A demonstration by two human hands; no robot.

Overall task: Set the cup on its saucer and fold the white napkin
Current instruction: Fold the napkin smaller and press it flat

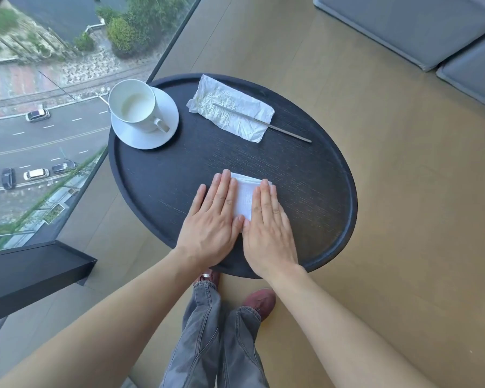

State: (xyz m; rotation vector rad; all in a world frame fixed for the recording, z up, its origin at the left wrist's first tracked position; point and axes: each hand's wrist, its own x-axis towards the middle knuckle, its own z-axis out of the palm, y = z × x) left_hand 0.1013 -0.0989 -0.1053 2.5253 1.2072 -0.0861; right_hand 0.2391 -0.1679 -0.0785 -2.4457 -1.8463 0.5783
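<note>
A white cup [132,106] stands upright on its white saucer [163,133] at the far left of the round black table [305,175]. A small folded white napkin [245,196] lies near the table's front edge. My left hand [212,219] lies flat on its left side, and my right hand [268,225] lies flat on its right side. Both palms press down with fingers straight and close together. Only a strip of napkin shows between them.
A crumpled white paper [230,107] with a thin metal stick [263,123] across it lies at the table's far side. A glass wall [53,93] runs along the left. Grey cushions [417,26] sit at the back right. My feet [259,301] stand under the table's front edge.
</note>
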